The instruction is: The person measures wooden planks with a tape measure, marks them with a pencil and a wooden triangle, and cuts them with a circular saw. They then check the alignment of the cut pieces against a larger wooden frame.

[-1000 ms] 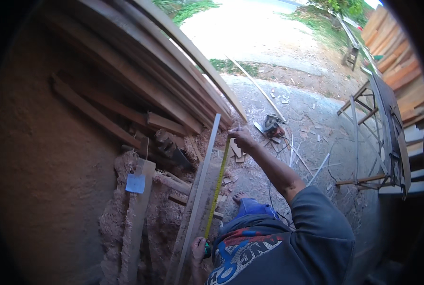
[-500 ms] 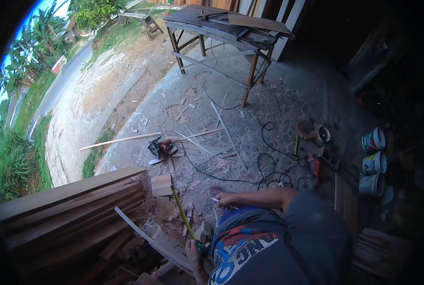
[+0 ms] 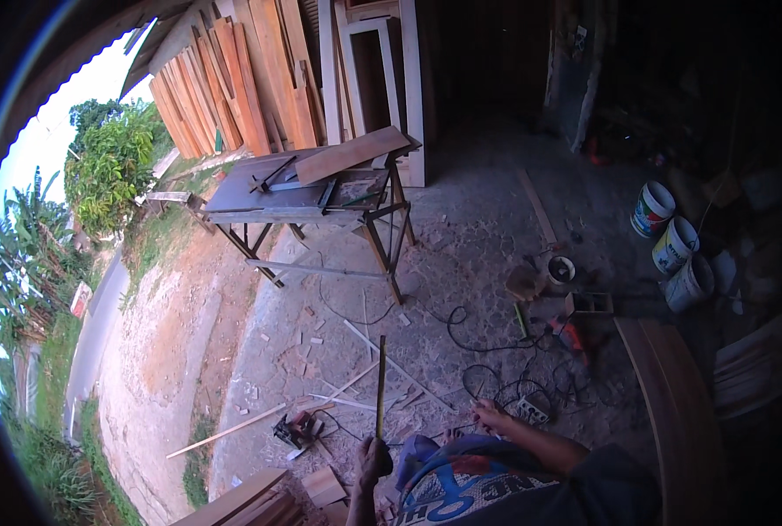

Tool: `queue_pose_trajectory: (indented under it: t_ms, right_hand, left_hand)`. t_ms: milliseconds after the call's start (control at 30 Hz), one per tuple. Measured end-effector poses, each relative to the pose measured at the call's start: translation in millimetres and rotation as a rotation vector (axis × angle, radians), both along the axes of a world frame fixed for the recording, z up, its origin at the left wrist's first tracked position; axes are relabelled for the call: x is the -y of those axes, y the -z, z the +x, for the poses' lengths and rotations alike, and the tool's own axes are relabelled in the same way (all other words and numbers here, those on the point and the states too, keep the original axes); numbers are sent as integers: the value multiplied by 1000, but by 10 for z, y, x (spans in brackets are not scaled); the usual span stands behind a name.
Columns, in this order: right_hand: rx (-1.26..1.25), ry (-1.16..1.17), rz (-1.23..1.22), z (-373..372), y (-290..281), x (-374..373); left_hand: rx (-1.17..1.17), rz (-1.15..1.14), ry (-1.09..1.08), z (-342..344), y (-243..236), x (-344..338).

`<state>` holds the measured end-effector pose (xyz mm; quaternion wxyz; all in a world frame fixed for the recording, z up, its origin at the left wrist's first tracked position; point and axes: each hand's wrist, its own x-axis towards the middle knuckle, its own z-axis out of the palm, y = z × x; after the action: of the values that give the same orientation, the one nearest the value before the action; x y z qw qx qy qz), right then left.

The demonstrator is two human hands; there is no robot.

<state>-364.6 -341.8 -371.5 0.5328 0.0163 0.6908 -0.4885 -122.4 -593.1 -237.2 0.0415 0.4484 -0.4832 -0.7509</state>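
Observation:
My left hand (image 3: 374, 460) is closed around a tape measure, whose case is mostly hidden by the fingers. Its yellow blade (image 3: 381, 386) sticks out, pointing up and away from me over the littered floor. To the right, in front of my body, my right hand (image 3: 493, 417) has its fingers curled. Half a second ago it held a thin white pen-like stick; now the stick barely shows against the floor. Below and left of my left hand lie stacked boards (image 3: 242, 507) and a flat wood offcut (image 3: 323, 486).
A worktable (image 3: 264, 188) carrying a board stands ahead. On the floor are a red power saw (image 3: 296, 430), thin strips, tangled cables, a power strip (image 3: 533, 409) and a red power tool (image 3: 569, 340). Buckets (image 3: 674, 245) and long planks (image 3: 671, 377) lie right.
My view has lifted and turned toward the worktable and the leaning boards. The left hand has raised the tape measure, its blade swinging more upright. The right hand has moved away from my clothing, rightward.

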Motion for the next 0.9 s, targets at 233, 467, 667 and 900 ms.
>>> queue_pose_trajectory:
  t_ms: [233,467,667,900]
  right_hand:
    - [-292,12,100,-803,316,282]
    - [-491,89,-40,-2394,-340,1157]
    - [-725,276,-178,-3955,-791,1861]
    - [-526,493,-215,-5540,-545,2432]
  left_hand:
    - [-57,29,269,-2108,75,429]
    - [-96,-38,532,-4164,584,883]
    - [-113,79,797,-5890,-64,1004]
    - [-129,199,703,-7377,-176,1352]
